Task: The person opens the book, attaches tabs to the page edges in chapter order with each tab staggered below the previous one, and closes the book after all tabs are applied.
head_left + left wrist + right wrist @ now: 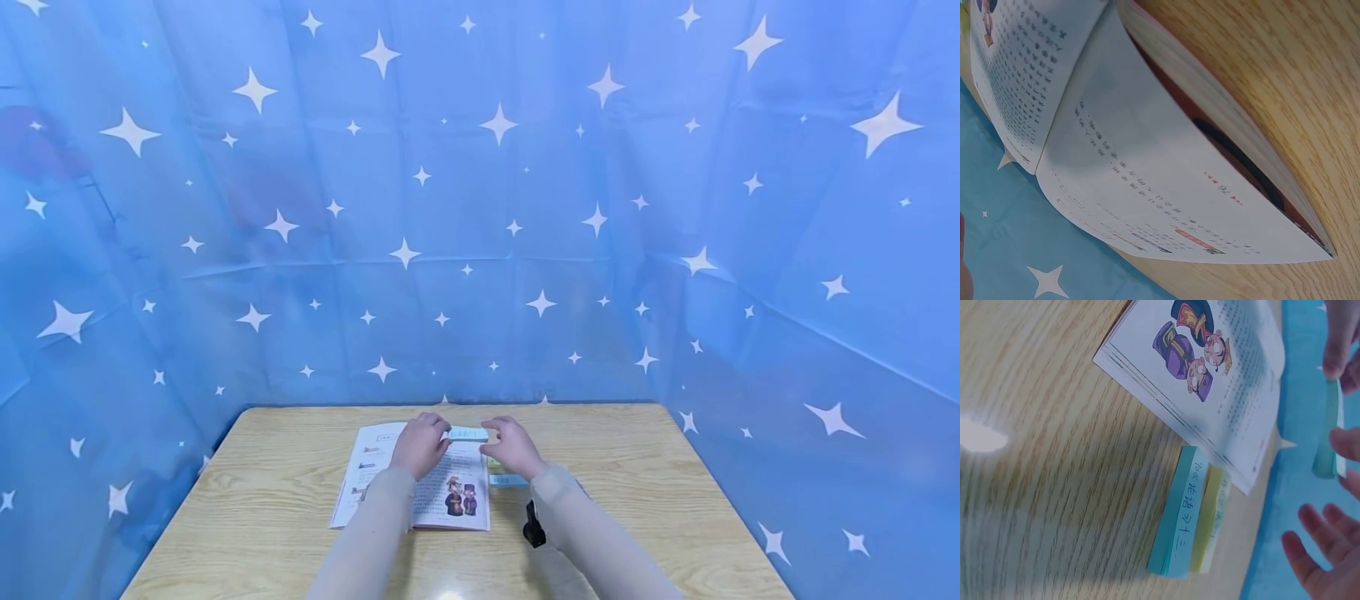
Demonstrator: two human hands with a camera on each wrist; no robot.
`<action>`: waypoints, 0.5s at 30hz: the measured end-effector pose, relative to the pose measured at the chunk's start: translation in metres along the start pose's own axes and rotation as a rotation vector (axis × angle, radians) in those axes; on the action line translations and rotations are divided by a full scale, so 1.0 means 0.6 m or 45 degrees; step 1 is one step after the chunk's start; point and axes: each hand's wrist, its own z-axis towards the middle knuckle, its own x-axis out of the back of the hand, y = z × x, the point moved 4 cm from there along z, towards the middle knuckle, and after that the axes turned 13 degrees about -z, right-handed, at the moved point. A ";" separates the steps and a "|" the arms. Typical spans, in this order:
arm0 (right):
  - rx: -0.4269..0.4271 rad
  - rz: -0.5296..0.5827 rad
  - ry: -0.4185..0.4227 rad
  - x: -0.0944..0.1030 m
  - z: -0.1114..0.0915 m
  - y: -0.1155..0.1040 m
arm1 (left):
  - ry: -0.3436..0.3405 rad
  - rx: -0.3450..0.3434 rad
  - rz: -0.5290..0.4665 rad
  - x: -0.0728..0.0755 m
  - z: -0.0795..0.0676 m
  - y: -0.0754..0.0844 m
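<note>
Blue star-printed curtains hang around the pale wooden table, where an open book lies. Over its right page the person holds a slim pale note pad — left hand pinching one end, right hand the other. Beside the book sit two more pads — blue and yellow.

Matt paper book; glossy wood-grain table.
</note>
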 end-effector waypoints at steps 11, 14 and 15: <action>-0.009 0.053 0.118 0.005 0.009 0.008 | 0.003 -0.005 0.012 -0.002 0.001 -0.001; -0.044 0.091 0.148 0.007 0.012 0.009 | 0.001 -0.015 0.018 -0.003 0.003 0.002; -0.052 0.112 0.158 0.008 0.013 0.008 | -0.002 -0.021 0.025 -0.004 0.004 0.003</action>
